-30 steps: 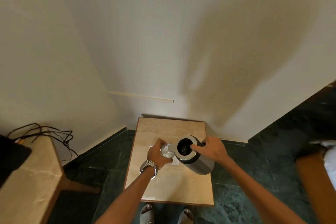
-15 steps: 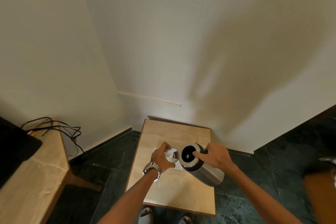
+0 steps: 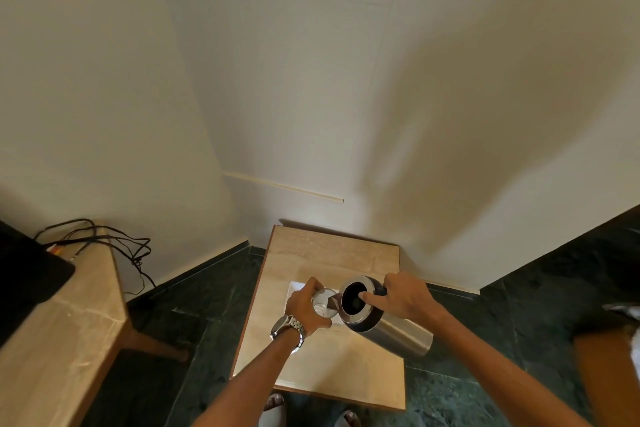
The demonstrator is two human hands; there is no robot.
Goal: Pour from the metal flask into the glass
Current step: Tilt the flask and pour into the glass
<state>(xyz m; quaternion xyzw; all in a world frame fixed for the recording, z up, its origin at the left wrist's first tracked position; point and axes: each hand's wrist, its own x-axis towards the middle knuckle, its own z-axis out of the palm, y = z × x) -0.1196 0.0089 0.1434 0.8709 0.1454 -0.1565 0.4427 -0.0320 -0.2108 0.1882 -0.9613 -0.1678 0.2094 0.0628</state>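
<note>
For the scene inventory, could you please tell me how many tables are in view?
2. The small table stands against the wall under the hands; a larger table sits at the left edge, partly cut off. Others may lie out of frame.

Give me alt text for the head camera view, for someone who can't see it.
Seen from above, a person's right hand tips a metal flask so its spout sits over a glass gripped by the left hand, which wears a wristwatch. This happens over a small beige table in a white-walled corner. Cables lie on another table at left.
</note>
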